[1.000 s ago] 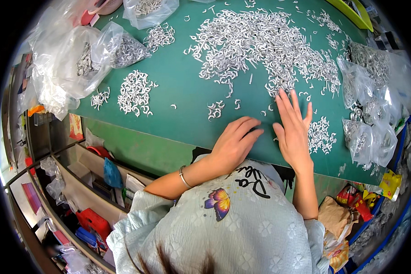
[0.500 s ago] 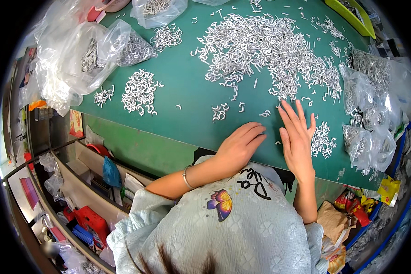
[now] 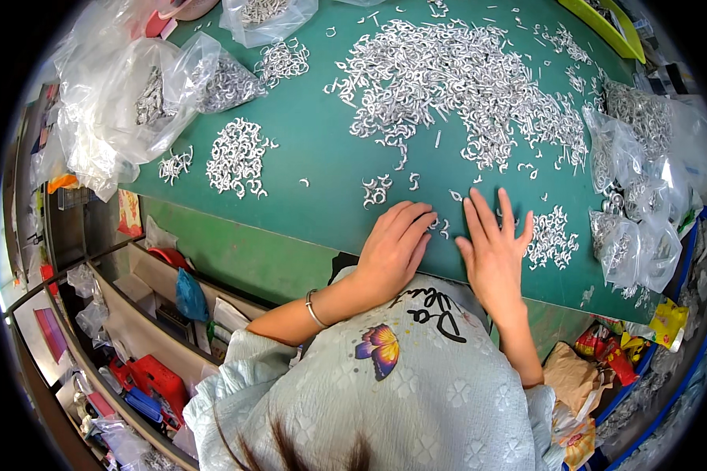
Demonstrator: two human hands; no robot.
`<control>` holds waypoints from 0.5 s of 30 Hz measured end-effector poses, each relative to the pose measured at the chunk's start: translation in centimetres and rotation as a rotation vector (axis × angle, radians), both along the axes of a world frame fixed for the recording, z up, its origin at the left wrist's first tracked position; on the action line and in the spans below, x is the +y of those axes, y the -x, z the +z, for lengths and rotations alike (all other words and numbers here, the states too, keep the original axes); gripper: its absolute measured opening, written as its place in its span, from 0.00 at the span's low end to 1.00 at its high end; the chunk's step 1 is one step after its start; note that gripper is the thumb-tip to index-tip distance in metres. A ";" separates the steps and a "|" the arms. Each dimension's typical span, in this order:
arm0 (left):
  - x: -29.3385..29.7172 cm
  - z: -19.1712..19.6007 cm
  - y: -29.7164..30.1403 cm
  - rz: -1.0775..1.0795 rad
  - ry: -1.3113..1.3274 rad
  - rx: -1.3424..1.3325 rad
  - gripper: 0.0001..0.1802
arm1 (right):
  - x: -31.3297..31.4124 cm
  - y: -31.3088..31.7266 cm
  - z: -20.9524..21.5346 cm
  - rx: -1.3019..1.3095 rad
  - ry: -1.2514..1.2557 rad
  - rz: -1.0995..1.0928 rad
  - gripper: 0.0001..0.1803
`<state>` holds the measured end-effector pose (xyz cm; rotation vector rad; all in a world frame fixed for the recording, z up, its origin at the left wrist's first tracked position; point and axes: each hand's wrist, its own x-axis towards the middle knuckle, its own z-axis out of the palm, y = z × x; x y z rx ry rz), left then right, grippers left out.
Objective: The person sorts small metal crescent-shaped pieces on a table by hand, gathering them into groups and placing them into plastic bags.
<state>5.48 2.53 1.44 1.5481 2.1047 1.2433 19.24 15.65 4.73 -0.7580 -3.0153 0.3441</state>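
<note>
My left hand [image 3: 395, 245] rests near the table's front edge, fingers stretched out over the green surface. A few small curved metal pieces [image 3: 444, 228] lie at its fingertips, partly covered. Just to the right, my right hand [image 3: 495, 255] lies palm down with its fingers spread; anything under the palm is hidden. Beyond the hands spreads a large heap of silvery curved pieces [image 3: 440, 78]. A smaller pile [image 3: 554, 239] sits right beside my right hand, and a small cluster [image 3: 377, 190] lies just past my left hand.
At the left are another pile of pieces [image 3: 237, 157] and clear plastic bags [image 3: 106, 102]. More filled bags [image 3: 640, 243] stand along the right edge. A yellow-green tray [image 3: 605, 27] is at the far right. Open drawers [image 3: 165, 314] stand below the table at left.
My right hand has drawn back from the large heap, toward me and slightly left. My left hand has shifted a little left, and small pieces now show between the hands.
</note>
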 end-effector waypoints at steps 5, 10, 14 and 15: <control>-0.4 0.4 0.1 -0.009 0.047 0.003 0.25 | -2.0 -1.5 0.4 -0.047 0.211 0.103 0.32; 1.0 0.8 -0.8 -0.215 0.069 0.147 0.26 | 1.8 0.3 0.0 0.067 0.058 -0.037 0.33; 0.6 0.0 -0.6 -0.246 0.081 0.187 0.25 | 0.6 0.1 -0.5 -0.006 0.059 -0.018 0.34; 0.3 0.0 -0.4 -0.230 0.067 0.154 0.24 | 0.0 -0.4 -0.2 -0.029 0.089 -0.014 0.35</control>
